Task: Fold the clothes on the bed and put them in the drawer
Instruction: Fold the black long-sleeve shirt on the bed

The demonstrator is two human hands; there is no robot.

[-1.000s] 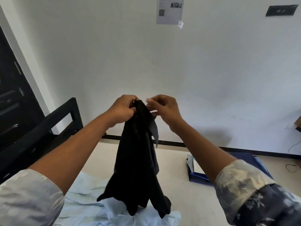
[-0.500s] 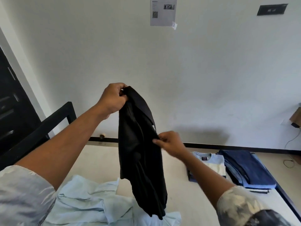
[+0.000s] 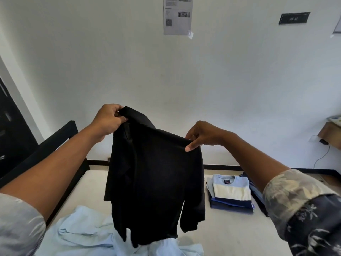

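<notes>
A black shirt [image 3: 156, 182] hangs spread out in front of me above the bed [image 3: 221, 235]. My left hand [image 3: 108, 121] grips its upper left corner, held higher. My right hand [image 3: 201, 134] pinches the upper right shoulder between thumb and fingers. The shirt's hem brushes a crumpled light blue garment [image 3: 83, 231] lying on the bed below. A stack of folded clothes [image 3: 230, 193] with a blue and cream striped shirt on top sits on the bed to the right.
A black bed frame [image 3: 55, 143] runs along the left. The white wall behind carries a taped paper sheet [image 3: 178, 15] and a dark plaque [image 3: 294, 18]. A wooden shelf [image 3: 330, 133] with a cable stands at the far right.
My right hand moved from the shirt's middle up and out to its right shoulder, so the shirt now hangs spread wide. My left hand lowered a little.
</notes>
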